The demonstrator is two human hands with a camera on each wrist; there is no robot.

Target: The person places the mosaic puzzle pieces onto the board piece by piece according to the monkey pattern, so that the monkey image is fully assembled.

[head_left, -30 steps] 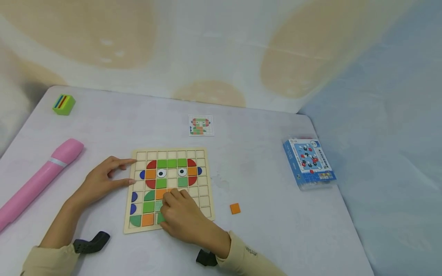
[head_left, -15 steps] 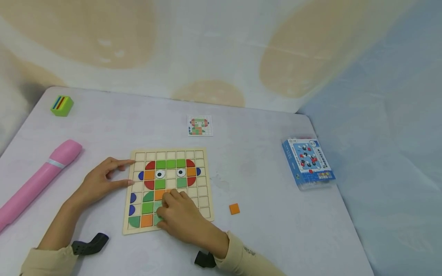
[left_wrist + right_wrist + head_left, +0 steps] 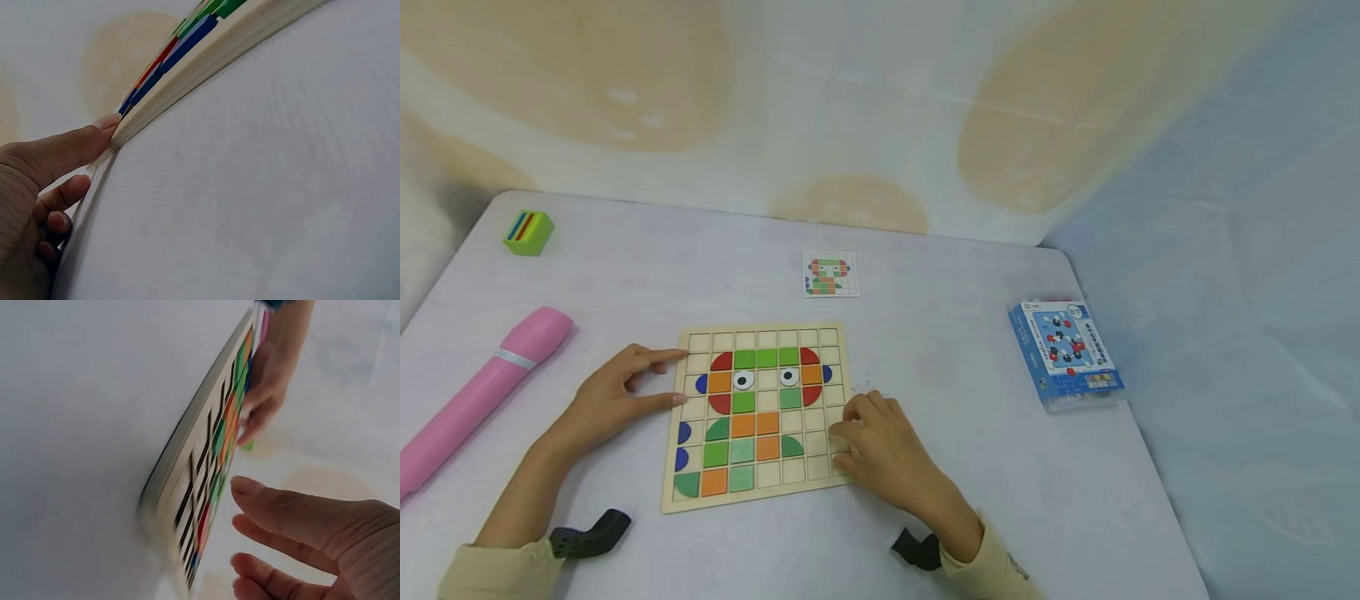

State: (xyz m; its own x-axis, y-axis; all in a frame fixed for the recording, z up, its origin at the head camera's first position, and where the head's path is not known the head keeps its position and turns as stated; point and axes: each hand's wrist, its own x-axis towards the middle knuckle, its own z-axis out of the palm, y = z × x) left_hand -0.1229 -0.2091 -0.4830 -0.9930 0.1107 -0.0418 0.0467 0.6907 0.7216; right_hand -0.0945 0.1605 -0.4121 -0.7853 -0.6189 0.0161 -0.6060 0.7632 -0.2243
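A square wooden grid board (image 3: 792, 472) lies on the table, bearing several coloured tiles and two round eye tiles (image 3: 742, 380). At its left edge my left hand (image 3: 613, 392) rests thumb and index finger against the rim, spread apart; the left wrist view shows the thumb (image 3: 103, 125) touching the edge. Over the board's right edge hovers my right hand (image 3: 887, 454). In the right wrist view its thumb (image 3: 281, 509) and fingers are apart, nothing between them. The loose orange tile from the earlier frames is hidden, apparently beneath the right hand.
Behind the board lies a small pattern card (image 3: 831, 274). A blue molecule-picture box (image 3: 1067, 354) sits near the right table edge. On the left are a pink cylindrical object (image 3: 490, 383) and a green striped block (image 3: 528, 233).
My right hand has moved right, off the middle of the board, uncovering an orange square, a green quarter-round and a green square. The left hand keeps its place at the rim.
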